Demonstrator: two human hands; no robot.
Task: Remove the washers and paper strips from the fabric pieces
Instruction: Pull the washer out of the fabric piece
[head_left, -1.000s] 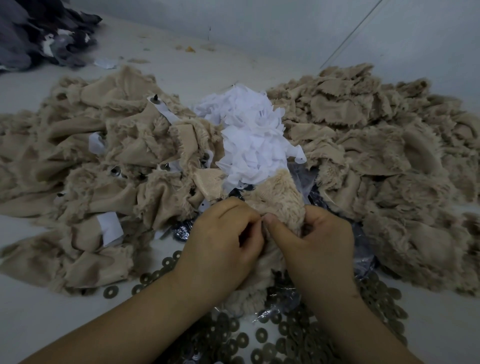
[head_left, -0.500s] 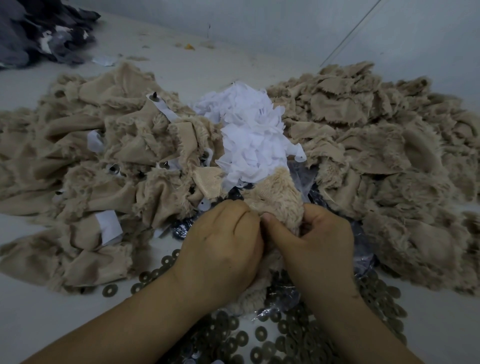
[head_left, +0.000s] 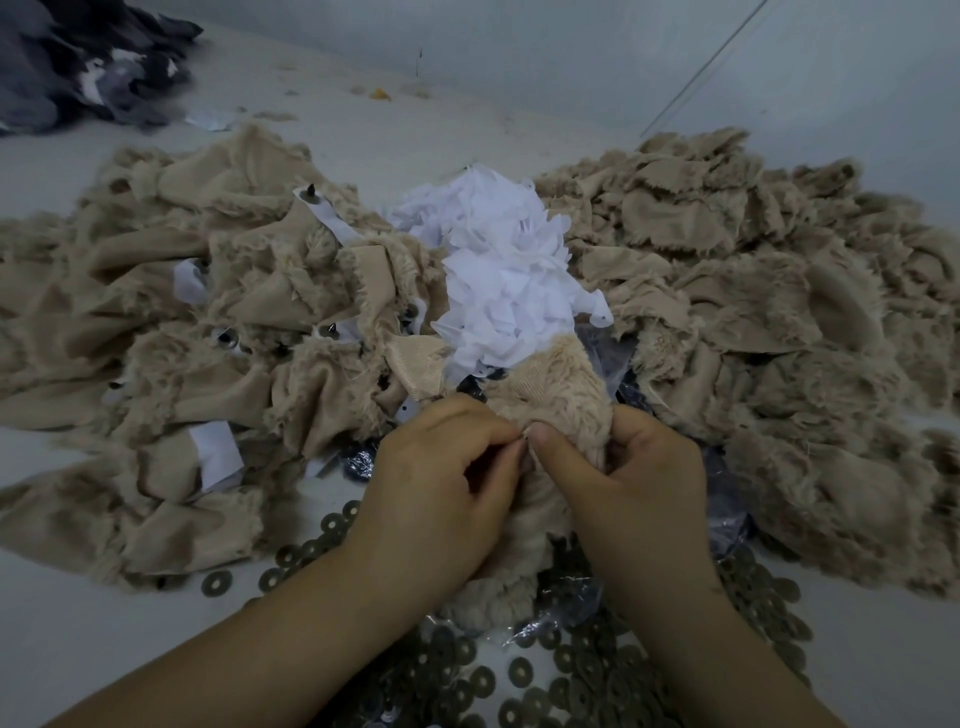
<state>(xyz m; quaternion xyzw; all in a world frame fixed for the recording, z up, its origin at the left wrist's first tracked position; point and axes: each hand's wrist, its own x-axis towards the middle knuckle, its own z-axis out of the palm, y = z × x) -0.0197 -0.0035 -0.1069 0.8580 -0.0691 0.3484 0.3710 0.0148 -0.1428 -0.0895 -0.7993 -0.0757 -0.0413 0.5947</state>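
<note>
Both hands work one beige furry fabric piece (head_left: 558, 400) low in the middle of the view. My left hand (head_left: 441, 488) pinches it at the fingertips, and my right hand (head_left: 623, 478) grips its right side with the thumb pressed against the left fingertips. What sits between the fingertips is hidden. Several dark round washers (head_left: 519, 670) lie scattered below my hands. A heap of white paper strips (head_left: 509, 275) lies just beyond the held piece.
A pile of beige fabric pieces (head_left: 182, 332) with white strips and studs attached spreads on the left. Another beige pile (head_left: 753, 312) fills the right. Crumpled clear plastic (head_left: 561, 618) lies under the hands. Dark grey fabric (head_left: 78, 62) sits far left. A white wall rises behind.
My left fingers have uncurled slightly and my fingertips pinch closer together at the fabric's top edge. The piles have not moved.
</note>
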